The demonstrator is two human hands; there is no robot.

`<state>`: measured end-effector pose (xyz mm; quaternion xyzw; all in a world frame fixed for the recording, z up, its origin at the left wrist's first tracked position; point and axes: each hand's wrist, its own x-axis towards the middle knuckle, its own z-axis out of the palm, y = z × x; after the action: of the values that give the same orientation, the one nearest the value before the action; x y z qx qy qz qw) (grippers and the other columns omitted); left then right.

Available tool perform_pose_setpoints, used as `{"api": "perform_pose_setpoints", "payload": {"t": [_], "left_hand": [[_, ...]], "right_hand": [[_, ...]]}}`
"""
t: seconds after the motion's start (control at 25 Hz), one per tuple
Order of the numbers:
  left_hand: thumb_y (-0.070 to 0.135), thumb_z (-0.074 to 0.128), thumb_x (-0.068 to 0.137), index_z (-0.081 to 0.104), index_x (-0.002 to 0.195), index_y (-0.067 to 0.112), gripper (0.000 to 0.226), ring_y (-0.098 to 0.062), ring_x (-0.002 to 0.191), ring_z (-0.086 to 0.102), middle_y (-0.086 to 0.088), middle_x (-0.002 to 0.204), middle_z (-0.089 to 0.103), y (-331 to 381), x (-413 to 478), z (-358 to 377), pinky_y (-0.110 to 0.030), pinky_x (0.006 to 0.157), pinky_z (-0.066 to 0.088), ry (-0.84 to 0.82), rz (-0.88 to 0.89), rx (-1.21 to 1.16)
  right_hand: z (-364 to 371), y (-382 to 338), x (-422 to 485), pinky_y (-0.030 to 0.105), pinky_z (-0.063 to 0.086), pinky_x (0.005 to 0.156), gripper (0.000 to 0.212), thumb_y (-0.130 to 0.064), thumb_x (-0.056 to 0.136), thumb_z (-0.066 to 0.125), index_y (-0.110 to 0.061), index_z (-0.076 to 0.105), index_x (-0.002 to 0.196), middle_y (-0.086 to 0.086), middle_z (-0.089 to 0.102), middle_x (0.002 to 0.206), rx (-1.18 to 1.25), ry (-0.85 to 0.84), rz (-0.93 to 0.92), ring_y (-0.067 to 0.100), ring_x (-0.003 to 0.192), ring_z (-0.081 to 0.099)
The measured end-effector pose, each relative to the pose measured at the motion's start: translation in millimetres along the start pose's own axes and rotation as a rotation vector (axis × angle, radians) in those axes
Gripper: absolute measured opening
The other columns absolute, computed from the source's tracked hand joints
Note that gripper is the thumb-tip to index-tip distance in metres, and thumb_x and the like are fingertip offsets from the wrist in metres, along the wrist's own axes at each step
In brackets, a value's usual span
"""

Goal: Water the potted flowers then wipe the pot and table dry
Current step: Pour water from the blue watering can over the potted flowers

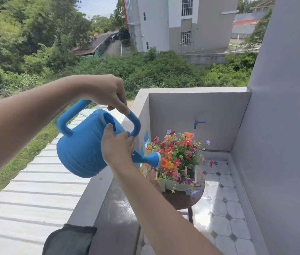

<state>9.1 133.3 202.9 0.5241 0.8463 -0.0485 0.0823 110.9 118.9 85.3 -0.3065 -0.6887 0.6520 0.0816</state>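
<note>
Blue plastic watering can (83, 144) is the star here, chunky and ribbed, with one big loop handle over the top and a spout ending in a pale-rimmed rose. We count one can, held up in the air at the left and tipped down to the right, so its rose sits right at the left edge of the flowers (176, 155). Below it, one dark cloth (70, 240) lies on the grey ledge.

Both hands are on the can. Our left hand (106, 92) is clenched round the top of the handle. Our right hand (118, 146) grips the front end where the spout starts, thumb up by the fill hole.

Moving right, one dark brown table (116, 208) with a rounded far end looks wet and shiny, droplets all over. On that far end stands one pale boxy pot (175, 184), packed with orange, red, pink and purple blooms plus green leaves. Whether water's coming out, we can't tell.

Behind the flowers there's one blue tap (198, 123) on the grey wall, and a white tiled floor (223, 199) with small dark diamonds on the right.
</note>
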Motion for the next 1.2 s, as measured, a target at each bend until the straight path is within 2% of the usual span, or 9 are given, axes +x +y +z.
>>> {"api": "perform_pose_setpoints", "payload": {"t": [0.44, 0.52, 0.64, 0.84, 1.04, 1.2], "left_hand": [[0.046, 0.066, 0.08, 0.074, 0.068, 0.023, 0.027, -0.013, 0.046, 0.05, 0.004, 0.052, 0.064, -1.0, 17.6, -9.0, -0.027, 0.049, 0.043, 0.099, -0.015, 0.007], [0.045, 0.067, 0.08, 0.074, 0.069, 0.021, 0.027, -0.014, 0.046, 0.05, 0.004, 0.052, 0.064, -6.0, 17.2, -8.6, -0.027, 0.049, 0.043, 0.083, -0.033, 0.02], [0.045, 0.07, 0.078, 0.074, 0.067, 0.029, 0.019, -0.017, 0.05, 0.052, 0.007, 0.048, 0.063, -8.3, 16.1, -6.4, -0.032, 0.052, 0.044, 0.023, -0.058, 0.01], [0.045, 0.071, 0.077, 0.075, 0.071, 0.031, 0.016, -0.017, 0.05, 0.048, 0.007, 0.049, 0.062, -0.4, 18.0, -2.4, -0.03, 0.051, 0.04, -0.033, -0.052, -0.021], [0.046, 0.067, 0.079, 0.076, 0.076, 0.024, 0.024, -0.015, 0.047, 0.049, 0.003, 0.057, 0.066, -2.3, 14.2, -7.8, -0.027, 0.048, 0.041, 0.056, -0.054, -0.024], [0.045, 0.065, 0.082, 0.076, 0.079, 0.025, 0.022, -0.011, 0.048, 0.051, 0.002, 0.059, 0.068, -8.0, 14.9, -8.7, -0.024, 0.049, 0.04, 0.145, -0.095, -0.006]], "right_hand": [[-25.4, -8.7, 25.9, 0.044, 0.002, 0.117, 0.073, -0.05, 0.097, 0.024, -0.002, 0.005, 0.149, 0.012, 0.001, 0.159, -0.084, 0.045, -0.101, 0.024, 0.146, -0.005], [-21.5, -10.2, 26.9, 0.043, 0.0, 0.117, 0.074, -0.051, 0.097, 0.023, -0.003, 0.002, 0.149, 0.011, -0.002, 0.16, -0.079, 0.009, -0.091, 0.022, 0.146, -0.007], [-13.8, -9.4, 22.6, 0.044, 0.002, 0.117, 0.073, -0.052, 0.097, 0.021, -0.005, 0.002, 0.15, 0.011, -0.001, 0.159, -0.059, -0.042, -0.037, 0.023, 0.146, -0.005], [-12.5, -1.8, 16.8, 0.047, 0.006, 0.118, 0.073, -0.052, 0.096, 0.021, -0.006, 0.004, 0.15, 0.012, 0.001, 0.159, -0.022, -0.03, 0.009, 0.026, 0.146, -0.001], [-20.0, -7.3, 27.2, 0.047, 0.006, 0.118, 0.072, -0.05, 0.096, 0.024, -0.003, 0.007, 0.149, 0.013, 0.005, 0.158, -0.059, 0.037, -0.081, 0.026, 0.145, -0.001], [-23.5, -12.7, 38.6, 0.046, 0.009, 0.118, 0.073, -0.049, 0.096, 0.026, 0.0, 0.009, 0.148, 0.014, 0.011, 0.157, -0.103, 0.041, -0.15, 0.027, 0.145, 0.004]]}}
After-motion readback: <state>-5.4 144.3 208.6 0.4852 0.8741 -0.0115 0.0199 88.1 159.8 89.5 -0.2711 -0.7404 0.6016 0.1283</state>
